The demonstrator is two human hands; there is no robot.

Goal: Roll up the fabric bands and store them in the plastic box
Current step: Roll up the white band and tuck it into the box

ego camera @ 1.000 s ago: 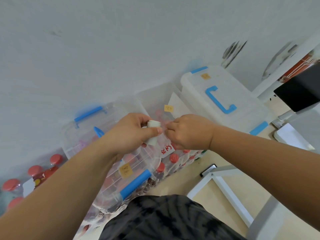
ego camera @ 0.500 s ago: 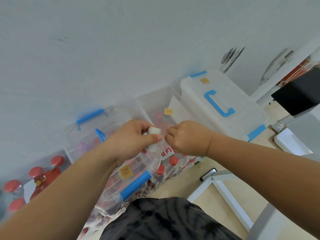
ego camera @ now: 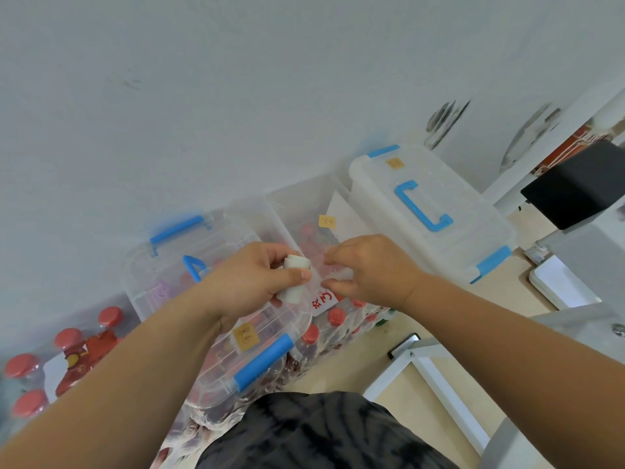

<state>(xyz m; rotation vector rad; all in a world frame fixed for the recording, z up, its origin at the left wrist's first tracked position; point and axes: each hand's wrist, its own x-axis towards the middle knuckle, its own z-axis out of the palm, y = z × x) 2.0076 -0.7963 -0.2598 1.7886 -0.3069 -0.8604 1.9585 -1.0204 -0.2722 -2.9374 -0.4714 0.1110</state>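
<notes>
- Left hand (ego camera: 250,282) grips a white rolled fabric band (ego camera: 295,279), with the thumb across its front and the fingers curled behind.
- Right hand (ego camera: 368,269) is just beside the roll, thumb and forefinger bent toward each other; I cannot tell whether they pinch anything.
- Both are above a clear plastic box (ego camera: 159,282) with blue handles.

Storage corner, probably a stockroom

Clear plastic boxes (ego camera: 162,262) with blue handles and small yellow labels sit packed in a row against a bare white wall (ego camera: 236,96) – some resting on shrink-wrapped packs of red-capped bottles (ego camera: 23,367). White metal legs (ego camera: 436,377) stand on a plain beige floor (ego camera: 338,377).
</notes>
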